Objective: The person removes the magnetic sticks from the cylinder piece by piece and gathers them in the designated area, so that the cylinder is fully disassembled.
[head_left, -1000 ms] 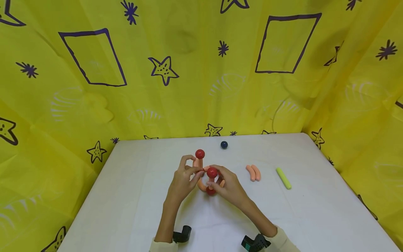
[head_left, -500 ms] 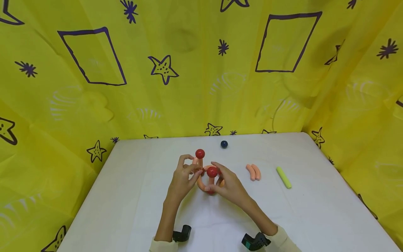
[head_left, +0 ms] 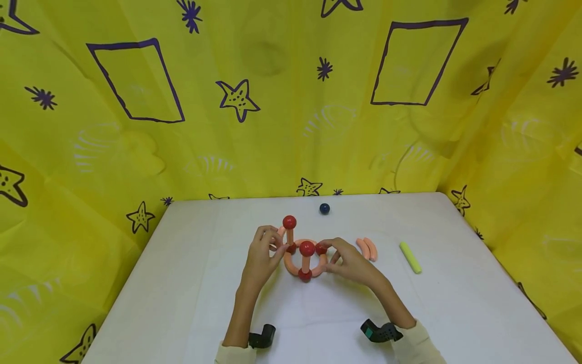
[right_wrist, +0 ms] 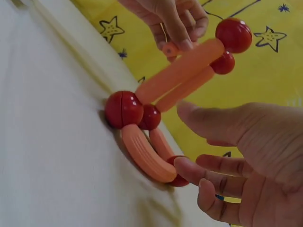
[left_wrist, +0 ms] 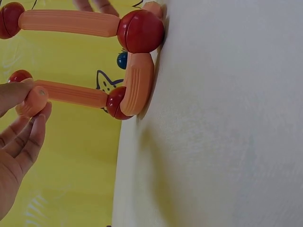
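Observation:
A ring of curved orange rods (head_left: 291,265) joined by red balls (head_left: 305,274) lies on the white table, like a magnetic building toy. Two straight orange rods (left_wrist: 71,22) stand up from it, each topped by a red ball (head_left: 306,248). At the ring's left side my left hand (head_left: 263,252) pinches a loose orange rod (left_wrist: 35,100), seen end-on in the left wrist view, beside the farther upright. My right hand (head_left: 352,260) is at the ring's right side, fingertips right at a red ball (right_wrist: 180,171) there, thumb spread away from it.
Two curved orange rods (head_left: 366,249) lie side by side right of my right hand. Farther right is a yellow-green stick (head_left: 410,257). A dark blue ball (head_left: 325,209) sits near the back edge, before a yellow curtain (head_left: 273,151).
My right hand has left the nearer upright and shifted right to the ring's right-hand ball. My left fingers have drawn slightly left from the farther upright's foot, still holding the loose rod.

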`<state>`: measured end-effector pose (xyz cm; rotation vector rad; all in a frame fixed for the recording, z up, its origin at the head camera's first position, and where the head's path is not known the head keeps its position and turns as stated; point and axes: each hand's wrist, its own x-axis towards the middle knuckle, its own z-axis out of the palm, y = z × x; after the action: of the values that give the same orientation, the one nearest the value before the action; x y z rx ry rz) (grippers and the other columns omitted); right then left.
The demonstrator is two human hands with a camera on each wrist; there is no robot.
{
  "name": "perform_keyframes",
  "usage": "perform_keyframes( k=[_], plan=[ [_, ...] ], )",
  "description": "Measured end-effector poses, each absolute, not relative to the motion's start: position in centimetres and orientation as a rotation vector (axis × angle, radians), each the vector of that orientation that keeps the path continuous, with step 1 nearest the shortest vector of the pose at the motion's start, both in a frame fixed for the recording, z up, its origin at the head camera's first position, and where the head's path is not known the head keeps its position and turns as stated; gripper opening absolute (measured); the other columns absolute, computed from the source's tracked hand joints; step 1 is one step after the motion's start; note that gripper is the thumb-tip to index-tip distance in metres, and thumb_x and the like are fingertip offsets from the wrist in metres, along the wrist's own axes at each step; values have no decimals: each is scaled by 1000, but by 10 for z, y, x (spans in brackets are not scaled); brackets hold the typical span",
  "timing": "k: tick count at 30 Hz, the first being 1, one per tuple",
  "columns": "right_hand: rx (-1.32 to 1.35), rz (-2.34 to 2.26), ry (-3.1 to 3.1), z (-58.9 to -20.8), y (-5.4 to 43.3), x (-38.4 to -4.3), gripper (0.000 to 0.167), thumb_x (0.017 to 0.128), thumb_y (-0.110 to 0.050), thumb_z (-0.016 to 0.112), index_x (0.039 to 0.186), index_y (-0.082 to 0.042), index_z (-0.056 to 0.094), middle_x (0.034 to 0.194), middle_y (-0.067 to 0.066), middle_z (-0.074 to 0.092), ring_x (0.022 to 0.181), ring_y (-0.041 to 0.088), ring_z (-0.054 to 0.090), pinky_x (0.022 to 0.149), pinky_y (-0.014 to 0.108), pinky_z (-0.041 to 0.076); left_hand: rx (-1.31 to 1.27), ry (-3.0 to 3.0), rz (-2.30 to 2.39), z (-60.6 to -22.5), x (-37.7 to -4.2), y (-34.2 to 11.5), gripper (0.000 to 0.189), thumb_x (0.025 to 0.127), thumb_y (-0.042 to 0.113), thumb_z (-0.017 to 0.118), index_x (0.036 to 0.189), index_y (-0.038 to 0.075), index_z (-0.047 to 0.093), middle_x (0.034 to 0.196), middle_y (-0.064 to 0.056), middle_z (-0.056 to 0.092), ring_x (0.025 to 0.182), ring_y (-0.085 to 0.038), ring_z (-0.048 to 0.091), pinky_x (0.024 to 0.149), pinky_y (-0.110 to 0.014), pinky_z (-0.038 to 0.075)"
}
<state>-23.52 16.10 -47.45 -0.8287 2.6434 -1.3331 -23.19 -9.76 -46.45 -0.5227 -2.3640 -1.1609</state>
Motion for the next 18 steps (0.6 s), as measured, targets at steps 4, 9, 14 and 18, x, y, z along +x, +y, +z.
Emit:
perform_keyframes(
  k=[4,9,14,18],
  plan=[
    [-706,-1305,2732,-482,163,-238,42,89,-13,71,129,-4,58,127,16,59,80,12,57,67,21,49,-431,-2397,-1219,-465,-231,-97,31,83,3,76,105,4,53,102,-12,62,84,-23,68,74,-30,58],
    [-566,-1296,2800,-491,160,-242,44,93,-16,67,134,-4,55,132,18,55,75,8,57,66,21,48,-369,-2404,-1259,-465,-233,-95,41,84,5,76,115,5,50,104,-15,69,83,-22,68,75,-33,58],
    [-533,-1312,2760,-498,157,-245,47,95,-18,64,139,-6,51,131,14,57,70,5,55,62,20,47,-339,-2404,-1277,-465,-233,-94,40,85,7,75,118,5,53,104,-14,71,85,-22,69,76,-34,58],
    [-539,-1316,2745,-501,155,-244,48,96,-18,63,140,-6,50,118,12,62,68,6,54,60,20,46,-325,-2417,-1271,-465,-232,-95,38,86,10,74,118,5,54,103,-14,71,85,-22,69,76,-32,58]
  ],
)
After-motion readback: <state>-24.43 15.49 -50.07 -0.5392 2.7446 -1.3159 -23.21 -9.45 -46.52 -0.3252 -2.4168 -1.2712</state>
